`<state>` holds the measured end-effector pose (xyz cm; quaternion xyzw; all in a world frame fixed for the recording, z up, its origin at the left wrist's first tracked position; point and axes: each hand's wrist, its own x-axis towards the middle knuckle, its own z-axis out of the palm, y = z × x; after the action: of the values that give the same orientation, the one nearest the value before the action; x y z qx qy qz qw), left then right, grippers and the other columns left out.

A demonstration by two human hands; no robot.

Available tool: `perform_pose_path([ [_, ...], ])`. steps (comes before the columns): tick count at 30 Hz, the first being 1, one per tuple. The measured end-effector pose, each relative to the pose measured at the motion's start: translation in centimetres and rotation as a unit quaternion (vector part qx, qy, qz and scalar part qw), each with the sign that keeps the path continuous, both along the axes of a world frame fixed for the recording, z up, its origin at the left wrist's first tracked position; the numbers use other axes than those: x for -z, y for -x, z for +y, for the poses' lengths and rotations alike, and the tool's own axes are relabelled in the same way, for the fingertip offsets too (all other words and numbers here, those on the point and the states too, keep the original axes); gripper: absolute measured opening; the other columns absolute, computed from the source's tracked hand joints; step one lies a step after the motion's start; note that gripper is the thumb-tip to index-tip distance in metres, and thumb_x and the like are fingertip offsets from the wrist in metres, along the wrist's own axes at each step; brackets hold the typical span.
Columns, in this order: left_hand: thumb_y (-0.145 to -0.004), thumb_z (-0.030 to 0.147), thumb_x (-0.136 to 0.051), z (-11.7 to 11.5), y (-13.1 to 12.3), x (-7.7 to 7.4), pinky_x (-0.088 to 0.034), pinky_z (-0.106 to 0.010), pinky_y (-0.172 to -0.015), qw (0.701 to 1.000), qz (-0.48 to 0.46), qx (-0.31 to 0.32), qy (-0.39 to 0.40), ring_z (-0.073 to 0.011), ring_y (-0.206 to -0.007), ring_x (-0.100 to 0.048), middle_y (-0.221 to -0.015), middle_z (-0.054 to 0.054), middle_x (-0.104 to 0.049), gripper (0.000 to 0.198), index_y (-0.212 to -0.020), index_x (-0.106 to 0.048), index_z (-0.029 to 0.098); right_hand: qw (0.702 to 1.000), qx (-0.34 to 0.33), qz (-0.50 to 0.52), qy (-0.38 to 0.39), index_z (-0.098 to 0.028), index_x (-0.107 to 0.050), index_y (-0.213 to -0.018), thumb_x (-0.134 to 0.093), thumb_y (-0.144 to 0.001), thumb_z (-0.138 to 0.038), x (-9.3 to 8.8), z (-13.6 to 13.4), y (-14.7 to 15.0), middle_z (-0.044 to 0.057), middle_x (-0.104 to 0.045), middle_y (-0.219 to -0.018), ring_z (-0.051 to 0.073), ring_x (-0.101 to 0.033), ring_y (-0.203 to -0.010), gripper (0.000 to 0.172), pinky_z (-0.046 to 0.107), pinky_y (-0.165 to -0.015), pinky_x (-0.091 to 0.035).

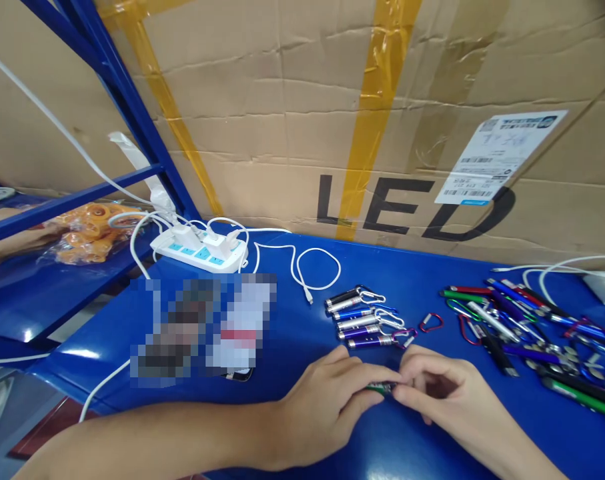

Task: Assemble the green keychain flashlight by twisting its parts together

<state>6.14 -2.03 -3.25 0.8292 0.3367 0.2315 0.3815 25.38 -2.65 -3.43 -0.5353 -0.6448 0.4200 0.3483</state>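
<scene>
My left hand (332, 400) is closed around a small green keychain flashlight (377, 386), mostly hidden by the fingers. At its right end my right hand (435, 383) pinches with thumb and forefinger; what exactly sits in that pinch is too small to make out. Just beyond the hands, several mini flashlights (355, 321) in black, silver, blue and purple lie in a row, with carabiner clips at their right ends. A loose red carabiner clip (431, 323) rests to the right of the row.
A jumbled pile of coloured flashlights and clips (527, 327) covers the table's right side. At left lie two blurred-out phone-like shapes (242, 327) and a white power strip (199, 252) with cables. A large cardboard box (282, 133) walls off the back. Another person's arm (22, 245) shows far left.
</scene>
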Motion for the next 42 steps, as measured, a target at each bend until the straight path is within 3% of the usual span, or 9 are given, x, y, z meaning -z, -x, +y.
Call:
perform_pose_path([
  [5, -0.091, 0.022, -0.037, 0.1, 0.0, 0.2, -0.040, -0.022, -0.087, 0.999, -0.031, -0.031, 0.006, -0.0103, -0.082, -0.052, -0.085, 0.001, -0.064, 0.027, -0.110, -0.056, 0.024, 0.984, -0.016, -0.077, -0.160, -0.016, -0.061, -0.066, -0.067, -0.071, -0.031, 0.3, 0.0, -0.3, 0.001, -0.054, -0.065, 0.006, -0.047, -0.044, 0.017, 0.016, -0.039, -0.040],
  [9, -0.091, 0.022, -0.037, 0.3, 0.0, 0.0, -0.038, -0.018, -0.080, 0.996, -0.031, -0.047, 0.064, -0.0092, -0.082, -0.050, -0.076, 0.002, -0.059, 0.023, -0.104, -0.056, 0.023, 0.940, -0.041, -0.116, -0.319, -0.018, -0.066, -0.081, -0.066, -0.074, -0.023, 0.0, 0.0, -0.6, 0.003, -0.059, -0.078, 0.006, -0.055, -0.051, 0.008, 0.015, -0.047, -0.048],
  [12, -0.091, 0.020, -0.037, 0.5, 0.0, -0.1, -0.036, -0.017, -0.076, 0.995, -0.022, -0.036, 0.089, -0.0084, -0.081, -0.048, -0.073, 0.003, -0.057, 0.021, -0.098, -0.056, 0.022, 0.909, -0.071, -0.154, -0.380, -0.019, -0.068, -0.081, -0.061, -0.078, -0.018, -0.2, 0.0, -1.0, 0.004, -0.060, -0.078, 0.009, -0.061, -0.063, 0.008, 0.016, -0.057, -0.052],
  [19, -0.090, 0.017, -0.035, 0.4, 0.1, 0.2, -0.035, -0.018, -0.072, 0.998, -0.012, -0.014, 0.066, -0.0093, -0.076, -0.046, -0.073, 0.002, -0.058, 0.023, -0.099, -0.056, 0.020, 0.889, -0.101, -0.183, -0.408, -0.018, -0.070, -0.082, -0.054, -0.083, -0.017, -0.2, 0.0, -1.6, 0.005, -0.061, -0.078, 0.008, -0.061, -0.060, 0.016, 0.015, -0.054, -0.051],
  [26, -0.090, 0.016, -0.032, 0.5, 0.1, 0.6, -0.035, -0.020, -0.069, 1.000, 0.004, -0.001, 0.021, -0.0108, -0.072, -0.046, -0.070, 0.001, -0.059, 0.027, -0.105, -0.055, 0.020, 0.885, -0.108, -0.196, -0.409, -0.020, -0.067, -0.086, -0.053, -0.084, -0.016, -0.3, 0.0, -1.3, 0.003, -0.060, -0.080, 0.007, -0.061, -0.062, 0.014, 0.015, -0.054, -0.049],
  [35, -0.091, 0.019, -0.029, 0.5, 0.3, 0.9, -0.037, -0.021, -0.070, 1.000, 0.017, 0.015, -0.005, -0.0108, -0.072, -0.049, -0.074, 0.001, -0.060, 0.028, -0.106, -0.053, 0.020, 0.895, -0.118, -0.184, -0.390, -0.024, -0.062, -0.097, -0.053, -0.085, -0.014, 0.8, -0.4, -1.8, 0.002, -0.058, -0.088, 0.006, -0.059, -0.065, 0.018, 0.016, -0.055, -0.047],
  [42, -0.091, 0.020, -0.028, 0.5, 0.3, 1.0, -0.037, -0.022, -0.068, 0.999, 0.026, 0.020, -0.018, -0.0115, -0.074, -0.049, -0.076, 0.000, -0.060, 0.028, -0.105, -0.053, 0.020, 0.887, -0.132, -0.195, -0.397, -0.022, -0.062, -0.095, -0.053, -0.085, -0.014, 0.3, -0.2, -1.6, 0.001, -0.058, -0.084, 0.005, -0.059, -0.064, 0.016, 0.014, -0.054, -0.046],
])
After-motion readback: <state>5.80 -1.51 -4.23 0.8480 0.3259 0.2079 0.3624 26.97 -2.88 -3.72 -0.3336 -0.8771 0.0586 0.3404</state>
